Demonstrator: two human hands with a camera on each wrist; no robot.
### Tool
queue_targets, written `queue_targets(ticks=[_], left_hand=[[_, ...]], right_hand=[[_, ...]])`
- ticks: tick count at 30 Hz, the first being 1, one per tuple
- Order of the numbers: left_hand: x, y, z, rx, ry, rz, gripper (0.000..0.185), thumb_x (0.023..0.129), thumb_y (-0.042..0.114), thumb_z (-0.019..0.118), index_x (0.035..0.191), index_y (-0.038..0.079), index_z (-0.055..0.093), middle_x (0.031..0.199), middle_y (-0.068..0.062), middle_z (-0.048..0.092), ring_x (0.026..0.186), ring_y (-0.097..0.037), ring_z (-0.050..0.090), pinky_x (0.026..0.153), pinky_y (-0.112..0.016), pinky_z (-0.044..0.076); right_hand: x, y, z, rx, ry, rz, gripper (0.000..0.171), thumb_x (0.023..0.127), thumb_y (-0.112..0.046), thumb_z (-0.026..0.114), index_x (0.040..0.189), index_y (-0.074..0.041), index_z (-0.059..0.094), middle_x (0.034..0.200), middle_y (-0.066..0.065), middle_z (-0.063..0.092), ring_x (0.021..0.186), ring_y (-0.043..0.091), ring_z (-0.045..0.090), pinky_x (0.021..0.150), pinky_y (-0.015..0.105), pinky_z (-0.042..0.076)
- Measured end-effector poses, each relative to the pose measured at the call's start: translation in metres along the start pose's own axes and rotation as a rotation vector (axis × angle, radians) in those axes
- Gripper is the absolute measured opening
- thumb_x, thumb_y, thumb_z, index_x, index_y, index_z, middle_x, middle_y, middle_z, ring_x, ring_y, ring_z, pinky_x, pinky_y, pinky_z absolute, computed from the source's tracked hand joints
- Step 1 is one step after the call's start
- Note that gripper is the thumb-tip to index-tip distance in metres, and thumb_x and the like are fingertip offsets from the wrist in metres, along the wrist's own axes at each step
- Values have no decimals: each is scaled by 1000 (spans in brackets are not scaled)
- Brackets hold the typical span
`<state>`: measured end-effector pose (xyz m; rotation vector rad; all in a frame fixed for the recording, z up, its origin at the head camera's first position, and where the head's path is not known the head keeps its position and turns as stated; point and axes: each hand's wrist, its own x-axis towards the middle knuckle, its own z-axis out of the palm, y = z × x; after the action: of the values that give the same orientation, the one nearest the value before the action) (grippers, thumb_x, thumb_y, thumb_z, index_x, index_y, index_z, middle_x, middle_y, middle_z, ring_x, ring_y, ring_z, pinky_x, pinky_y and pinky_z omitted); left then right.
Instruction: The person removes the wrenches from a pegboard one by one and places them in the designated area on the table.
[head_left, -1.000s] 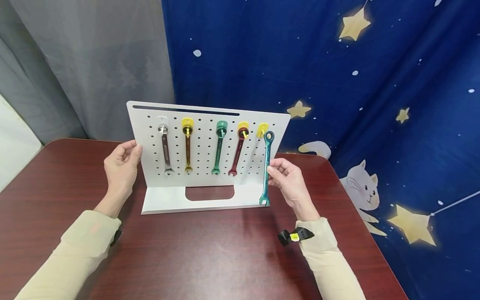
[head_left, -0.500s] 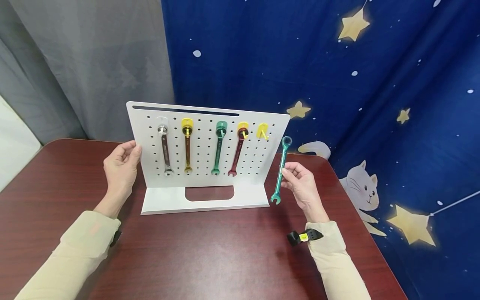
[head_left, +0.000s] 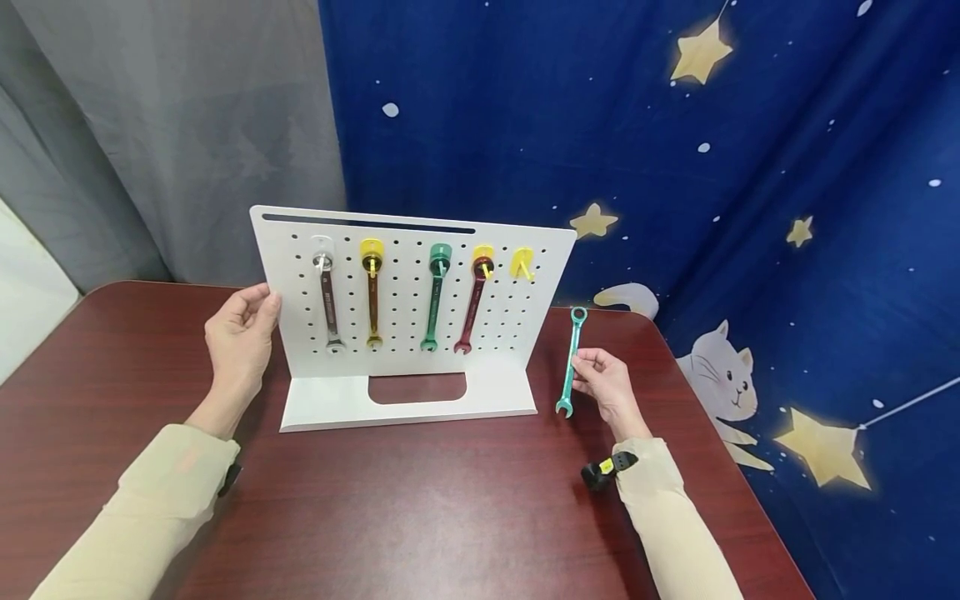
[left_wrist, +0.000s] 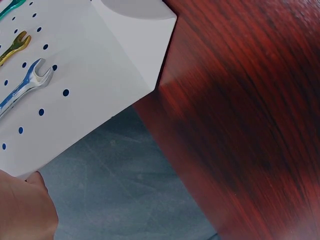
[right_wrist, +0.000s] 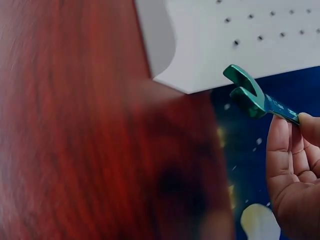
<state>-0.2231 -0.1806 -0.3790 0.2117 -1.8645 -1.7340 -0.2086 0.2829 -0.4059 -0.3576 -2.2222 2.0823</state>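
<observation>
Pinching a teal wrench (head_left: 571,362) by its shaft, the right hand (head_left: 606,387) holds it low over the worktop (head_left: 420,508), just right of the white pegboard (head_left: 525,333). The left hand (head_left: 240,337) grips the board's left edge. One wrench is off; four hang on five hooks, the yellow hook (head_left: 522,262) at the right bare.

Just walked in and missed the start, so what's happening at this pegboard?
A person's right hand pinches a teal combination wrench just right of the white pegboard stand, low over the table. The left hand grips the stand's left edge. Four wrenches hang on the board; the rightmost yellow hook is bare.
</observation>
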Motion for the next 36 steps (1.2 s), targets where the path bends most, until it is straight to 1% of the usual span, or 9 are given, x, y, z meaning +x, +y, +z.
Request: queue_targets(ticks=[4, 10, 15, 21, 29, 36], left_hand=[[1, 0, 0, 12, 0, -12, 17, 89, 16, 66, 106, 9, 67, 82, 12, 63, 73, 5, 57, 69, -5, 47], [1, 0, 0, 15, 2, -3, 16, 90, 13, 65, 105, 10, 67, 79, 17, 61, 72, 5, 57, 69, -5, 46], [1, 0, 0, 14, 1, 0, 16, 90, 13, 65, 105, 9, 67, 79, 16, 61, 71, 5, 56, 67, -5, 46], [1, 0, 0, 8, 1, 2, 16, 90, 13, 65, 105, 9, 67, 81, 13, 62, 71, 4, 56, 68, -5, 47], [1, -1, 0, 8, -3, 5, 16, 90, 13, 65, 105, 9, 67, 82, 14, 64, 72, 5, 57, 68, -5, 47], [1, -1, 0, -16, 2, 10, 14, 89, 13, 66, 103, 10, 67, 84, 6, 66, 71, 4, 57, 68, -6, 47]], right_hand=[[6, 10, -3, -64, -18, 8, 4, 91, -1, 59, 95, 1, 58, 66, -6, 59, 59, 5, 57, 56, 18, 53], [9, 15, -4, -151, -50, 31, 13, 91, 0, 58, 100, 9, 56, 67, -4, 59, 59, 4, 57, 56, 18, 53], [12, 19, -4, -198, -54, 56, 18, 91, 0, 58, 103, 12, 54, 68, -3, 58, 58, 4, 56, 55, 18, 52], [14, 21, -3, -255, -53, 84, 17, 91, -1, 58, 103, 12, 54, 68, -2, 57, 56, 4, 56, 54, 18, 52], [16, 24, -3, -316, -48, 120, 16, 91, -2, 59, 102, 10, 56, 66, -3, 58, 53, 5, 57, 52, 19, 52], [17, 27, -4, -405, -40, 94, 17, 89, -2, 61, 100, 10, 60, 68, -3, 60, 54, 4, 57, 53, 20, 53]])
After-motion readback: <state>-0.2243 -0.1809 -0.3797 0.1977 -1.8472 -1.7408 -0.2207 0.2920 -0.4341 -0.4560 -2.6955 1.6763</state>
